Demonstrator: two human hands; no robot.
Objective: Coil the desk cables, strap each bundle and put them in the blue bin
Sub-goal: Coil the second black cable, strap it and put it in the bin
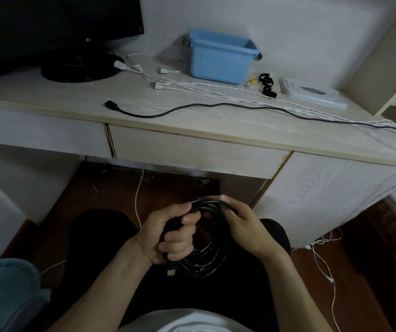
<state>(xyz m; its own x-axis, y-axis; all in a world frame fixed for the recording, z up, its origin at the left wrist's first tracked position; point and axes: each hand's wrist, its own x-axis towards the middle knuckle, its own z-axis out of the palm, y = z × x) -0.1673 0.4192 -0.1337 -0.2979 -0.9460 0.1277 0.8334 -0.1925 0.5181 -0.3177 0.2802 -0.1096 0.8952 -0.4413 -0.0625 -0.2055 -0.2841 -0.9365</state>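
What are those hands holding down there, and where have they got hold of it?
A coiled black cable. The left hand grips the coil's left side; the right hand pinches its top right.

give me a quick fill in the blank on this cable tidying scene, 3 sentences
1. Both hands, left hand and right hand, grip a coiled cable coloured ____.
2. The blue bin stands on the ____.
3. The loose black cable on the desk lies ____, not coiled.

Missing words: black; desk; stretched out
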